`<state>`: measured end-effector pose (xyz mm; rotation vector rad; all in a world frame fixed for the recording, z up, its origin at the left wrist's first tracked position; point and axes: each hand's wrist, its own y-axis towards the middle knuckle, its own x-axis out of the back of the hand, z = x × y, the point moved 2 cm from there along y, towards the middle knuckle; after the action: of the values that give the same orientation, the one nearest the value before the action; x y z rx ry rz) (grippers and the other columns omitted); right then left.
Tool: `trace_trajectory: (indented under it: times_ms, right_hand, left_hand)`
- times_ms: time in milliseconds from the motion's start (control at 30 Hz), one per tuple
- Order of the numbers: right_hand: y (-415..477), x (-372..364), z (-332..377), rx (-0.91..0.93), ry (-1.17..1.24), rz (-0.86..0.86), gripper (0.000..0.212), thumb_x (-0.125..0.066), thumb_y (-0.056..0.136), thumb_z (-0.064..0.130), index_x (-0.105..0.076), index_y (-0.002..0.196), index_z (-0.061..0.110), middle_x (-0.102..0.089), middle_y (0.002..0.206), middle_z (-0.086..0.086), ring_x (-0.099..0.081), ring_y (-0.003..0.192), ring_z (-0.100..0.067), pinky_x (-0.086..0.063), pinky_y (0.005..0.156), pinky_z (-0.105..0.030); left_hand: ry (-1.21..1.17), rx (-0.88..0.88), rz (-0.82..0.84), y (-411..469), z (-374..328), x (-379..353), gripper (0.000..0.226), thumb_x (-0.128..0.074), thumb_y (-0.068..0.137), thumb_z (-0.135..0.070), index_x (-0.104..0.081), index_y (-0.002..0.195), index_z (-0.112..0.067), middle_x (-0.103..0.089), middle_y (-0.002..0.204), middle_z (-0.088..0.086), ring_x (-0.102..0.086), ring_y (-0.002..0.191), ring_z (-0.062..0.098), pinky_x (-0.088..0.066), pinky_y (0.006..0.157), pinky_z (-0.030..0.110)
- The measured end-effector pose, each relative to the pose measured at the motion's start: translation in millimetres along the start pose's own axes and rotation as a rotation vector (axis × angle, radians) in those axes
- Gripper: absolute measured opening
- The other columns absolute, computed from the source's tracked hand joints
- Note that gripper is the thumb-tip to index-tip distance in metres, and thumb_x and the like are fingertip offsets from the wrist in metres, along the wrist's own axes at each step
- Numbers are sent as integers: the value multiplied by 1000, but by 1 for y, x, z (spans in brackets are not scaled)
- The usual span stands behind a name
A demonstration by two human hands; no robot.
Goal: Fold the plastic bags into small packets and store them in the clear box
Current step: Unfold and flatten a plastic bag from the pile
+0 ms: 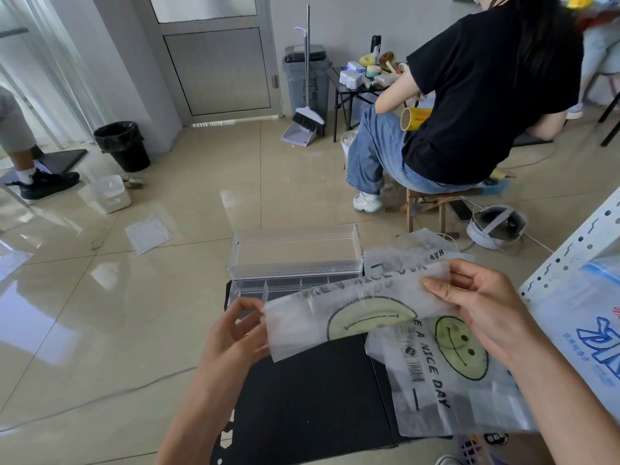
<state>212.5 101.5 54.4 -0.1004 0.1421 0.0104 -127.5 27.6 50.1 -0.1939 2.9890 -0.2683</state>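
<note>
A frosted plastic bag [349, 313] printed with a yellow smiley face is folded lengthwise and held in the air over a black table [308, 397]. My left hand [238, 333] pinches its left end and my right hand [483, 307] grips its right end. Below, a second smiley bag [449, 374] reading "A NICE DAY" lies flat on the right of the table. The clear box [295, 263] stands open at the table's far edge, its lid tipped back and dividers visible inside. More bags [416, 250] lie behind my right hand.
A person in a black shirt sits on a wooden stool [426, 206] at the far right. On the floor are a headset [496, 226], a flat bag [147, 233], a small white bin [110, 193] and a black bin [122, 146]. A white rack [570, 263] stands at right.
</note>
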Motion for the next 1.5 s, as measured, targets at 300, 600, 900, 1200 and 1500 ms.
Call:
trace_trajectory:
  times_ms: [300,600,900,1200,1500]
  right_hand:
    - [-3,-20,-10,-24,-22,53,49,-86,64,17,-73,108,1,-77,108,-21,-76,97,-27,-62,77,-24]
    - [-5,-25,-10,-79,38,20,36,-76,77,5,-72,113,-1,-77,110,-21,-75,103,-29,-62,77,-23]
    - [-12,-38,-9,-247,14,131,44,-63,97,33,-66,126,0,-71,120,-25,-73,103,-35,-63,85,-49]
    - [-15,-39,-4,-124,-224,62,26,-71,95,25,-61,109,5,-72,74,-9,-57,47,-20,-43,40,-23]
    - [-13,-28,3,-35,-276,2,17,-71,94,23,-71,105,9,-75,81,-17,-53,47,-14,-44,43,-19]
  left_hand:
    - [-108,58,-134,1,12,-10,49,-74,87,-57,-56,124,-31,-63,134,3,-70,116,25,-57,98,53]
    - [-123,5,-68,4,16,-6,40,-82,80,-14,-65,116,-11,-73,112,17,-71,97,30,-57,81,39]
    - [30,-39,-114,-4,4,-15,34,-72,86,-36,-61,116,-28,-66,112,6,-63,86,23,-51,69,38]
    - [249,-202,-327,-3,-5,-12,13,-69,98,-26,-61,101,-18,-67,65,18,-61,37,37,-42,33,28]
    - [330,-172,-312,0,-8,4,12,-73,95,-26,-64,101,-21,-73,61,7,-52,37,26,-46,42,30]
